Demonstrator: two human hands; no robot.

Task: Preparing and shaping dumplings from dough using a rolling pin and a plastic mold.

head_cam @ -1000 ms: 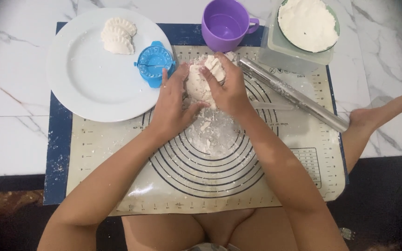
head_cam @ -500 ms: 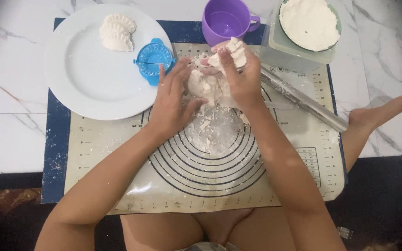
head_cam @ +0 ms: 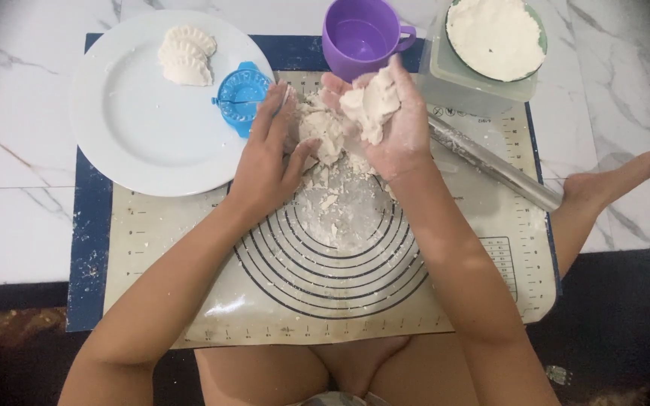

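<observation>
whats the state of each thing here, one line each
left hand: palm down, pressing the dough lump
right hand: raised, holding a torn dough piece
dough lump: rough, on the mat
dough piece: lifted off the mat
purple cup: upright
blue dumpling press: open
rolling pin: lying floured
plate: holds folded dumplings

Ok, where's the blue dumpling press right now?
In the head view, the blue dumpling press lies on the white plate's right rim, just beyond the left hand.

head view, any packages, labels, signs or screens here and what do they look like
No packages, signs or screens.
Baking mat: beige sheet under both hands, printed with dark concentric rings, ruler marks along the edges and a small chart at its right.
Scale: pale green, under the bowl, top right; no display shows.
</observation>
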